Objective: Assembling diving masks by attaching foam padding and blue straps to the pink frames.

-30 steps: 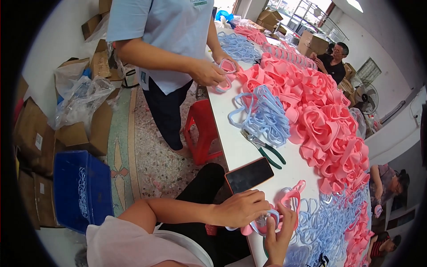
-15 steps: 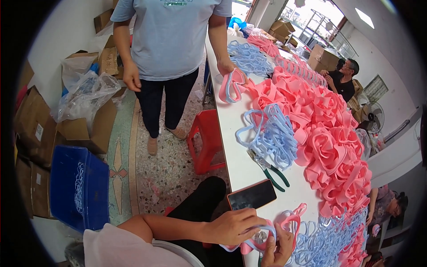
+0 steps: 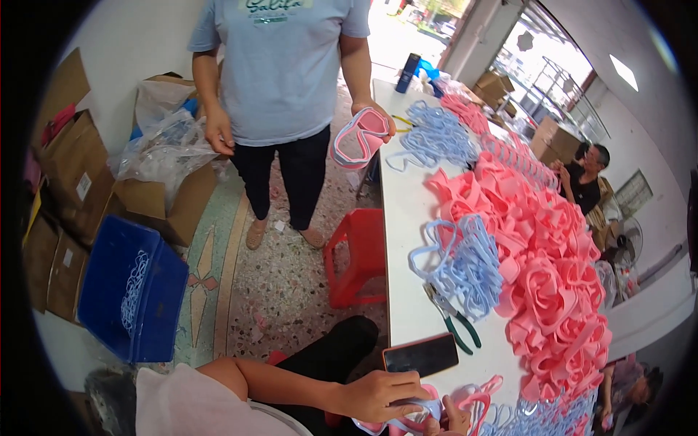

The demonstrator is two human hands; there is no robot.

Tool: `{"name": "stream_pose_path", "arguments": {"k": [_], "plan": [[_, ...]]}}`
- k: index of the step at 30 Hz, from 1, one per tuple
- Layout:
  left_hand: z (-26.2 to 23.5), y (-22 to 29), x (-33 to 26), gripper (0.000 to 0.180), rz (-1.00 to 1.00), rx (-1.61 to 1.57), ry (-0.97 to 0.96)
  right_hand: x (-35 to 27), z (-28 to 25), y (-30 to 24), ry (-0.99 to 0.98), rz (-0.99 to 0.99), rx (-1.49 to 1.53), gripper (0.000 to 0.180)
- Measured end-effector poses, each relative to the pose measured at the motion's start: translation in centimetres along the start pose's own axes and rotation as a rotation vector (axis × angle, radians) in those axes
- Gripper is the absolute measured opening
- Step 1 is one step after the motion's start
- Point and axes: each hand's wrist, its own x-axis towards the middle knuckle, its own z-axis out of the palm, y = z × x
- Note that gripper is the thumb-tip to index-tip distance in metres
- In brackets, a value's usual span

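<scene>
My left hand [image 3: 385,396] reaches in from the left and is closed on a goggle-shaped frame [image 3: 371,427] of pink and pale blue soft material. My right hand [image 3: 452,418], cut off by the lower edge, has its fingers bent round the other end of the same piece. A shiny clear patch shows between the hands. Just right of my right hand lie more pink pieces [image 3: 480,407]. A dark phone [image 3: 420,354] rests on the white table [image 3: 407,320] right beyond my left hand. Green-handled pliers [image 3: 458,323] lie farther off.
Pale blue bands [image 3: 465,272] and a long heap of pink foam pieces [image 3: 545,283] cover the table's right side. Facing me, a person in a light blue shirt [image 3: 283,80] holds a pink goggle-shaped frame [image 3: 360,138]. A red stool [image 3: 356,258] and blue bin [image 3: 131,291] stand left.
The view has shifted, so the table sits lower and farther right. The standing person's frame has come off the table edge into the air. My hands keep hold of their piece, now closer together.
</scene>
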Motion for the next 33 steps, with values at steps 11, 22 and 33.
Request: {"name": "stream_pose_path", "arguments": {"k": [11, 22, 33], "plan": [[-0.4, -0.4, 0.2, 0.022, 0.040, 0.075, 0.013, -0.8, 0.2, 2.1, -0.049, 0.288, 0.021, 0.039], [0.3, -1.0, -0.1, 0.027, -0.038, 0.012, 0.015, 0.0, 0.2, 2.6, 0.012, 0.010, -0.069, 0.033], [0.8, -1.3, 1.1, 0.029, -0.074, 0.052, -0.082, 0.4, -0.3, 1.8, 0.065, -0.078, -0.053, 0.035]]}}
